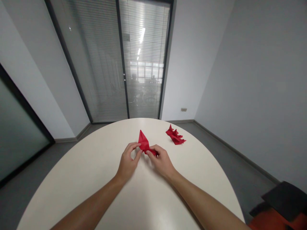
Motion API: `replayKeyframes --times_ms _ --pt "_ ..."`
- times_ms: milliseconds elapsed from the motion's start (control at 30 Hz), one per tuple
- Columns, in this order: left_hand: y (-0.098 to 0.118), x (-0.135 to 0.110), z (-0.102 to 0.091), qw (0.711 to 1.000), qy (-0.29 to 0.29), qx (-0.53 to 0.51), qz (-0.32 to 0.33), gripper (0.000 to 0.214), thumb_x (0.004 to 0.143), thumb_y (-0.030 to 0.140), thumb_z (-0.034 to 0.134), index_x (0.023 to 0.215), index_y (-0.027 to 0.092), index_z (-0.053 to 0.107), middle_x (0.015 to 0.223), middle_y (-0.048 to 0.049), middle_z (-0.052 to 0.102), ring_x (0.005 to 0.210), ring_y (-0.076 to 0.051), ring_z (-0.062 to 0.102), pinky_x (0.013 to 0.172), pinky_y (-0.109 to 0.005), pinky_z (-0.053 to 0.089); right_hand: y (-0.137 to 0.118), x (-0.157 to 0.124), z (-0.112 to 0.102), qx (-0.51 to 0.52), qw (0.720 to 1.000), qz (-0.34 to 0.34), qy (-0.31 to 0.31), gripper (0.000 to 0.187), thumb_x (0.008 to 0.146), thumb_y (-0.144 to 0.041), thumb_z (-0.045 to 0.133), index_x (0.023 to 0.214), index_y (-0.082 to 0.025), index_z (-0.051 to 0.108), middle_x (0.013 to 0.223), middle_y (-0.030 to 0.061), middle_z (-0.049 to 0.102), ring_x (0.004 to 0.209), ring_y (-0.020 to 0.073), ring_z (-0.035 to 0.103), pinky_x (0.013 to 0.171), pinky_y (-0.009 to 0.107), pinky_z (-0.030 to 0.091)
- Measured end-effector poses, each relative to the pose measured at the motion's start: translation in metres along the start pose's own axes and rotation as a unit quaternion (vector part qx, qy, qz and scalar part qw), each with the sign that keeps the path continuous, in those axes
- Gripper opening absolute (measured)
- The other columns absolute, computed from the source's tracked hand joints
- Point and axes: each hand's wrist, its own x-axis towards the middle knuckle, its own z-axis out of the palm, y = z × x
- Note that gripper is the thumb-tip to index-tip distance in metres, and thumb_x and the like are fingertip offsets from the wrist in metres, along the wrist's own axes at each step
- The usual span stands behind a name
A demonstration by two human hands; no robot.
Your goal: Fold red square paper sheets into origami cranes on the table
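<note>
A partly folded piece of red origami paper is held between my two hands, just above the white table. Its pointed tip stands up and away from me. My left hand pinches the left edge with thumb and fingers. On the other side, my right hand grips the lower right part, where a narrow folded piece shows between thumb and fingers. The folds under my fingertips are hidden. Farther back on the right, several red folded paper figures lie bunched together on the table.
The round white table reaches from me toward a glass partition with blinds. At the lower right is a black and orange-red object, perhaps a chair. Grey walls stand on both sides.
</note>
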Motion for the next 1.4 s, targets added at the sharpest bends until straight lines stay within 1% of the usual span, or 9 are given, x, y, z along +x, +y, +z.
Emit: replayKeyframes --times_ms 167,300,433,567,667,800,1033,1233,1400 --pt "-0.001 -0.005 0.002 1.000 0.002 0.000 -0.004 0.043 0.092 0.022 0.056 0.135 0.021 0.051 0.138 -0.0122 0.056 0.132 -0.025 0.051 0.114 -0.046 0.038 -0.001 0.001 -0.003 0.073 0.997 0.019 -0.026 0.016 0.090 -0.033 0.062 0.094 -0.020 0.070 0.096 0.0049 0.074 0.092 0.0207 0.067 0.087 0.034 0.050" --pt "-0.009 -0.007 0.006 0.997 -0.012 -0.047 -0.067 0.052 0.091 0.023 0.057 0.141 0.021 0.043 0.136 -0.0127 0.058 0.126 -0.023 0.057 0.108 -0.042 0.045 -0.001 0.000 -0.005 0.114 0.991 0.043 -0.048 0.014 0.086 -0.032 0.065 0.083 -0.019 0.068 0.083 0.0022 0.072 0.080 0.0196 0.066 0.079 0.033 0.051" --pt "-0.012 -0.005 0.005 0.994 0.002 -0.072 -0.085 0.043 0.090 0.025 0.059 0.132 0.021 0.051 0.117 -0.0091 0.067 0.108 -0.020 0.065 0.097 -0.037 0.050 0.003 0.001 -0.006 0.115 0.992 0.051 -0.025 0.017 0.086 -0.036 0.066 0.085 -0.019 0.068 0.084 0.0033 0.073 0.081 0.0204 0.066 0.081 0.034 0.051" --pt "-0.009 -0.002 0.000 0.995 0.003 -0.042 -0.089 0.023 0.088 0.029 0.062 0.109 0.021 0.065 0.103 -0.0067 0.072 0.095 -0.021 0.068 0.088 -0.035 0.053 0.009 0.003 -0.005 0.106 0.992 0.061 0.000 0.022 0.086 -0.039 0.066 0.093 -0.018 0.069 0.093 0.0065 0.074 0.090 0.0230 0.068 0.086 0.037 0.052" --pt "-0.007 -0.002 -0.004 0.996 0.000 0.005 -0.092 0.019 0.088 0.030 0.063 0.106 0.023 0.067 0.101 -0.0056 0.073 0.092 -0.022 0.069 0.084 -0.035 0.053 0.010 0.004 -0.006 0.088 0.994 0.066 0.012 0.023 0.086 -0.038 0.067 0.096 -0.018 0.069 0.095 0.0075 0.075 0.091 0.0234 0.068 0.087 0.037 0.052" --pt "-0.011 -0.001 -0.006 0.994 0.031 0.085 -0.053 0.022 0.087 0.026 0.064 0.108 0.024 0.067 0.105 -0.0057 0.073 0.098 -0.025 0.067 0.090 -0.039 0.050 0.009 0.004 -0.005 0.055 0.994 0.086 0.029 0.019 0.084 -0.035 0.066 0.092 -0.017 0.070 0.090 0.0067 0.075 0.085 0.0230 0.068 0.081 0.035 0.051" --pt "-0.008 -0.001 -0.004 0.984 0.044 0.165 0.043 0.020 0.086 0.021 0.064 0.106 0.023 0.065 0.101 -0.0068 0.071 0.103 -0.028 0.063 0.096 -0.044 0.046 0.011 0.002 -0.003 0.005 0.993 0.108 0.055 0.015 0.083 -0.033 0.065 0.085 -0.018 0.069 0.083 0.0048 0.074 0.078 0.0221 0.066 0.076 0.033 0.048" --pt "0.002 -0.007 -0.002 0.987 -0.056 0.126 0.085 0.019 0.089 0.016 0.057 0.107 0.023 0.061 0.098 -0.0049 0.071 0.093 -0.023 0.066 0.088 -0.037 0.051 0.016 0.003 0.000 0.019 0.996 0.073 0.049 0.018 0.090 -0.036 0.059 0.092 -0.020 0.064 0.088 0.0045 0.072 0.082 0.0217 0.066 0.078 0.033 0.049" --pt "0.007 -0.012 -0.004 0.976 -0.149 0.090 0.131 0.034 0.087 0.021 0.061 0.122 0.021 0.056 0.123 -0.0120 0.065 0.118 -0.026 0.060 0.105 -0.043 0.046 0.012 0.000 0.006 0.114 0.992 0.052 -0.004 0.019 0.093 -0.037 0.054 0.104 -0.021 0.058 0.089 0.0020 0.071 0.080 0.0188 0.064 0.076 0.032 0.049"
